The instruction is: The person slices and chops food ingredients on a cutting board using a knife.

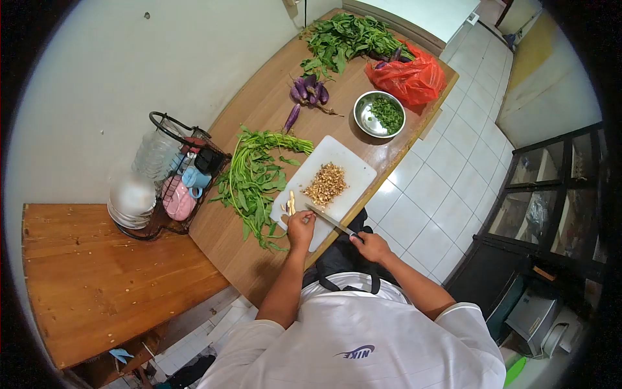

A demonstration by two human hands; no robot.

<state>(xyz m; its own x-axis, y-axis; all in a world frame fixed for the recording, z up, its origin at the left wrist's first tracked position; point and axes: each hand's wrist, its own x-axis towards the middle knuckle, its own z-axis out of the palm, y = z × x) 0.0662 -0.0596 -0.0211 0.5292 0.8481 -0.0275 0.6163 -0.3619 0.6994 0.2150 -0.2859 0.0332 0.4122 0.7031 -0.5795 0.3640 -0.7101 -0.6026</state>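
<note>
A knife (pixel 332 221) is gripped by its handle in the right hand (pixel 370 247), whose fingers are closed around it, and its blade is slanted over the near part of a white cutting board (pixel 357 170), with the tip pointed toward the left hand (pixel 300 229). The left hand is lowered at the board's near left side, close to the knife tip, with its fingers bent and drawn together; whether anything is pinched in them cannot be told. Pale strips (pixel 291 202) are seen on the board just beyond the left fingers, and a heap of chopped brown bits (pixel 326 184) is spread over the middle of the board. The board is laid along the edge of a wooden table (pixel 253 107). To its left, a bunch of leafy greens (pixel 254 183) is spread, with the stems reaching the board's side. Beyond the board, a metal bowl (pixel 363 119) partly filled with chopped greens (pixel 387 115) is placed on the right, and purple eggplants (pixel 310 89) are grouped on the left. At the far end, a red plastic bag (pixel 414 80) is set beside another bunch of greens (pixel 343 40).
</note>
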